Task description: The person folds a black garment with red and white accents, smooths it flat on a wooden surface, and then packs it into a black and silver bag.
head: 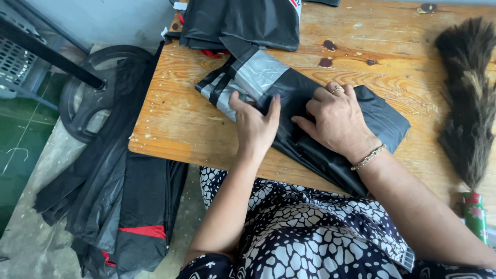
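Here both hands press flat on a folded black garment with grey reflective bands (310, 111), near the tabletop's (175, 124) front edge. The left hand (256, 126) lies open beside the bands; the right hand (338, 121) is fingers-curled on the fabric, gripping nothing. A feather duster (467, 103) lies by the right edge.

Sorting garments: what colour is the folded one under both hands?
Black with silver-grey stripes, head view.

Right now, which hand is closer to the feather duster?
Right. The right hand presses the folded black garment in the middle of the table, on the feather duster's side. The left hand lies further away, beyond the right one.
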